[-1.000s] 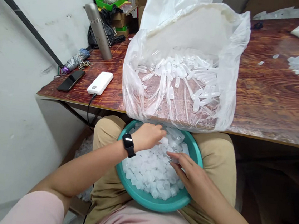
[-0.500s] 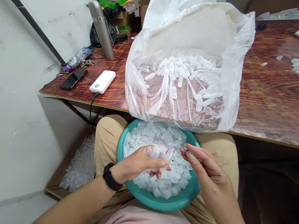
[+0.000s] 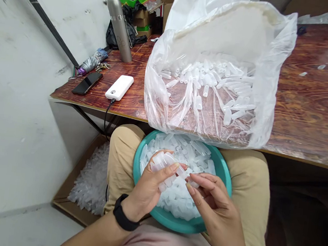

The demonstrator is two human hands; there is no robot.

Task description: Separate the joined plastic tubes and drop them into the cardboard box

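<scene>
My left hand (image 3: pixel 157 177) is closed around several small translucent plastic tubes (image 3: pixel 167 163), which stick out between thumb and fingers. Close to its fingertips, my right hand (image 3: pixel 214 200) pinches another translucent plastic tube (image 3: pixel 194 183), partly hidden by the fingers. Both hands are over a teal basin (image 3: pixel 227 181) that rests in my lap. Many loose tubes of the same frosted kind (image 3: pixel 184 204) fill the basin. On the table, a large clear plastic bag (image 3: pixel 222 27) lies with its mouth toward me and more translucent tubes (image 3: pixel 211 75) inside.
The wooden table (image 3: pixel 306 119) carries a steel flask (image 3: pixel 121 31), a white power bank (image 3: pixel 120 87) with a cable, a phone (image 3: pixel 87 83) and a folded umbrella (image 3: pixel 94 61). A cardboard box (image 3: pixel 63 202) of clear plastic pieces stands on the floor at left.
My right hand has come in toward my left hand, its fingertips now near the held tubes. My left hand has turned upward with its tubes. The whole view has shifted slightly.
</scene>
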